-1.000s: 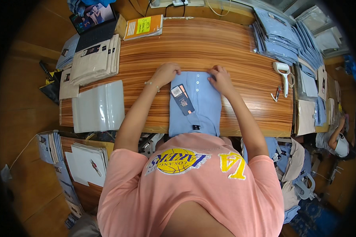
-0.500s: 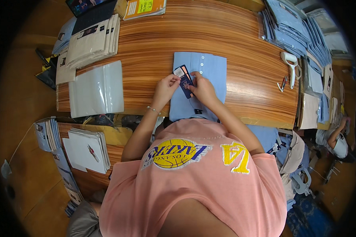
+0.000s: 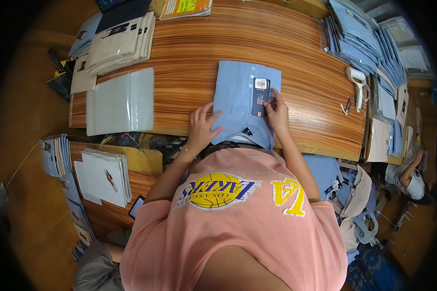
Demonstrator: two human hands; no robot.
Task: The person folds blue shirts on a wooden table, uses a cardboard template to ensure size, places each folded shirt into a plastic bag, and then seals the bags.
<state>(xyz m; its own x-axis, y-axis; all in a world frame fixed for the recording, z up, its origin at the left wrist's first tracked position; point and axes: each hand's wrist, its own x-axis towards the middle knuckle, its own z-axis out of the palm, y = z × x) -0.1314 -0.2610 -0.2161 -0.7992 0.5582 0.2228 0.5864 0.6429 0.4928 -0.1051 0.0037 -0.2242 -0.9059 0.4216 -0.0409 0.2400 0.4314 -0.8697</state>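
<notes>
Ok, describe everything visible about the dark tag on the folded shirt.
The dark tag is a small navy rectangular card, apparently paper, with a white label at its top. It lies flat and lengthwise on the folded light blue shirt, toward its right side. The right hand touches its right edge; the left hand rests on the shirt, clear of it.

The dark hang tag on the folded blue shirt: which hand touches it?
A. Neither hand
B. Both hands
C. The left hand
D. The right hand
D. The right hand has its fingers at the edge of the dark hang tag, which lies on the folded blue shirt, while the left hand rests flat on the shirt's lower left edge, apart from the tag.
</notes>
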